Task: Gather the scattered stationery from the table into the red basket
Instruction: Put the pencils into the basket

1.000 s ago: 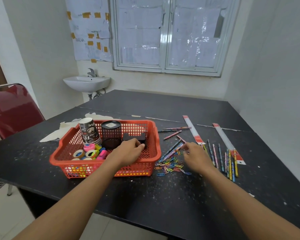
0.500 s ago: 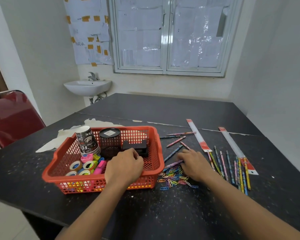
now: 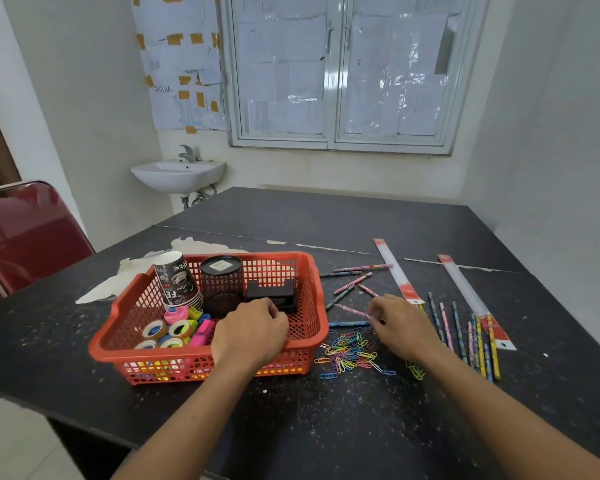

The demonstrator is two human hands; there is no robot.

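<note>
As right hand (image 3: 404, 329) pinches a pink pencil (image 3: 352, 310), left hand (image 3: 250, 336) — grip unclear — sits in the basket (image 3: 153, 356).

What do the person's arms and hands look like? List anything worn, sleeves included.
The left forearm and right forearm are bare right to the frame's lower edge; no sleeve shows on either. The left hand and right hand wear no gloves, and no ring, watch or bracelet is visible on fingers or wrists.

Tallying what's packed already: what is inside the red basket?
Paper cups, a black mesh pot, a black box, tape rolls and pink highlighters. The left hand covers part of the red basket floor; whatever lies under it is hidden.
</note>
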